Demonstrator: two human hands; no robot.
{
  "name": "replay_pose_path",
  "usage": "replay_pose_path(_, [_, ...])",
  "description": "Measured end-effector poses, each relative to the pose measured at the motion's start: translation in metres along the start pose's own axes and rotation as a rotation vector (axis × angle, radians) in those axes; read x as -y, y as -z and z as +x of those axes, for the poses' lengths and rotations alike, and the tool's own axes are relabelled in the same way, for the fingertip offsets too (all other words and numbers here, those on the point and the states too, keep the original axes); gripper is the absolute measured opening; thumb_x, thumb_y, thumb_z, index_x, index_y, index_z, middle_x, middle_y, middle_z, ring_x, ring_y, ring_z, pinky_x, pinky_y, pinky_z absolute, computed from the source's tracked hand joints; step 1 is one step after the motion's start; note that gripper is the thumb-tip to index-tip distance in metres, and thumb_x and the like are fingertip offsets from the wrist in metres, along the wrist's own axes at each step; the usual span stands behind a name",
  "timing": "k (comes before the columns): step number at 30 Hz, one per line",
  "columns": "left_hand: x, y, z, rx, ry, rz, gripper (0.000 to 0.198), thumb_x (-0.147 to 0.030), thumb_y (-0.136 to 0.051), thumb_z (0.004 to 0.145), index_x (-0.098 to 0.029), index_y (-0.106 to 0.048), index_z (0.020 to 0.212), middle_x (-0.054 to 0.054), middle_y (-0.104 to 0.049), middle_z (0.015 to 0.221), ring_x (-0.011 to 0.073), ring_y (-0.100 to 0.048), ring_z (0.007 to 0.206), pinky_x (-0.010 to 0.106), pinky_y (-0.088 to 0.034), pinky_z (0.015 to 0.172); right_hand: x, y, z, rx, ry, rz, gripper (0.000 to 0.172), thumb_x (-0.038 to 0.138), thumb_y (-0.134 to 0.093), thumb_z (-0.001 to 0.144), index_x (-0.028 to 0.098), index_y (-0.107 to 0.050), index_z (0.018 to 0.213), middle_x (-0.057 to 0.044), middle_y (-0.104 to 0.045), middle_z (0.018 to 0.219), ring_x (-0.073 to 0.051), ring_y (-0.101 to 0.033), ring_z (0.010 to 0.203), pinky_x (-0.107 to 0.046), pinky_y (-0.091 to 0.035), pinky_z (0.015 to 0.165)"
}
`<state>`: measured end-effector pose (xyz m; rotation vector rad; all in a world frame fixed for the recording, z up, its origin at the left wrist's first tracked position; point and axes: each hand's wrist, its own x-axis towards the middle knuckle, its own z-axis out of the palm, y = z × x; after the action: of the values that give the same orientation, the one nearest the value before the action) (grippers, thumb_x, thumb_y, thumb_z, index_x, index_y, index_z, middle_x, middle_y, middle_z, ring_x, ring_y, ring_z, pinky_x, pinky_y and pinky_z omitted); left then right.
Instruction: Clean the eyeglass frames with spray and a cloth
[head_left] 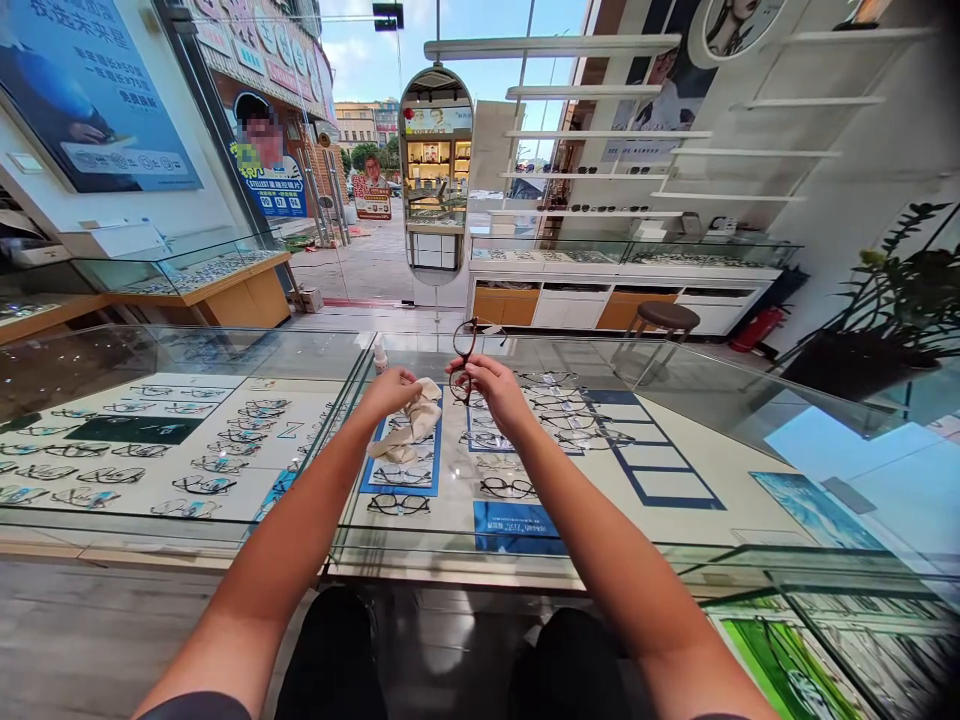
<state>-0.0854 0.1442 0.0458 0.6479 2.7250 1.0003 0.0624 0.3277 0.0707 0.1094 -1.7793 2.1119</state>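
Note:
Dark-framed glasses (464,340) stand on end above the glass counter, with my right hand (491,388) closed on their lower part. Left of them, my left hand (391,390) pinches a beige cloth (409,428), which hangs down in folds over the glass. The cloth and the glasses are apart. Behind my left hand a small white bottle (380,352) rests on the counter. Beneath the glass, a pair of dark glasses (398,504) lies in front of a blue-edged tray, partly hidden by the cloth.
The glass display counter (442,550) holds many rows of glasses and a blue card (517,527). Beyond it are an oval mirror (437,180), a round stool (667,317), a red extinguisher (757,328) and wall shelves. A potted plant (862,350) stands at the right.

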Motion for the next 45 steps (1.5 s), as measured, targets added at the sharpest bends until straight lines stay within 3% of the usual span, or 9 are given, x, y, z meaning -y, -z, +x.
replay_pose_path(6, [0.005, -0.002, 0.003, -0.001, -0.114, -0.344, 0.043, -0.059, -0.080, 0.076, -0.017, -0.075, 0.083, 0.008, -0.078, 0.081, 0.0229, -0.069, 0.077, 0.031, -0.045, 0.067, -0.002, 0.000, 0.001, -0.006, -0.005, -0.007, 0.027, 0.045, -0.077, 0.082, 0.023, -0.082, 0.097, -0.005, -0.082, 0.101, -0.018, -0.063, 0.085, -0.031, -0.045, 0.078])
replay_pose_path(13, [-0.010, -0.001, -0.006, 0.043, -0.192, -0.712, 0.063, -0.069, -0.090, 0.065, -0.018, -0.071, 0.097, 0.005, -0.077, 0.081, 0.0193, -0.068, 0.073, 0.030, -0.050, 0.071, -0.007, -0.001, 0.002, -0.029, 0.030, 0.004, 0.025, 0.046, -0.077, 0.085, 0.025, -0.084, 0.099, -0.003, -0.083, 0.105, -0.021, -0.068, 0.101, -0.032, -0.046, 0.088])
replay_pose_path(20, [-0.028, -0.005, -0.027, -0.028, -0.389, -0.711, 0.050, -0.063, -0.086, 0.078, -0.019, -0.066, 0.093, 0.002, -0.074, 0.078, 0.0168, -0.068, 0.072, 0.025, -0.046, 0.067, -0.016, -0.004, 0.004, -0.052, 0.059, 0.035, 0.034, 0.054, -0.084, 0.082, 0.028, -0.086, 0.104, -0.002, -0.083, 0.114, -0.023, -0.067, 0.113, -0.034, -0.047, 0.099])
replay_pose_path(32, [-0.042, 0.010, -0.039, -0.238, -0.417, -0.828, 0.047, -0.057, -0.087, 0.079, -0.021, -0.060, 0.089, 0.000, -0.071, 0.071, 0.0118, -0.060, 0.060, 0.022, -0.042, 0.057, -0.008, -0.010, 0.002, -0.107, -0.035, 0.171, 0.045, 0.061, -0.096, 0.067, 0.028, -0.084, 0.096, -0.004, -0.082, 0.114, -0.024, -0.070, 0.115, -0.036, -0.053, 0.100])
replay_pose_path(39, [-0.049, 0.006, -0.054, -0.443, -0.509, -0.589, 0.030, -0.047, -0.078, 0.091, -0.020, -0.063, 0.089, 0.005, -0.076, 0.096, 0.0140, -0.069, 0.076, 0.025, -0.054, 0.070, -0.010, -0.013, 0.002, -0.088, -0.037, 0.239, 0.048, 0.060, -0.098, 0.065, 0.027, -0.083, 0.098, -0.004, -0.082, 0.117, -0.022, -0.071, 0.113, -0.034, -0.054, 0.101])
replay_pose_path(45, [-0.057, 0.008, -0.069, -0.391, -0.610, -0.486, 0.029, -0.048, -0.075, 0.093, -0.022, -0.065, 0.087, 0.004, -0.071, 0.090, 0.0180, -0.066, 0.083, 0.029, -0.056, 0.076, -0.013, -0.015, 0.001, -0.091, -0.035, 0.261, 0.049, 0.058, -0.098, 0.066, 0.027, -0.083, 0.100, -0.003, -0.082, 0.109, -0.021, -0.074, 0.109, -0.034, -0.055, 0.102])
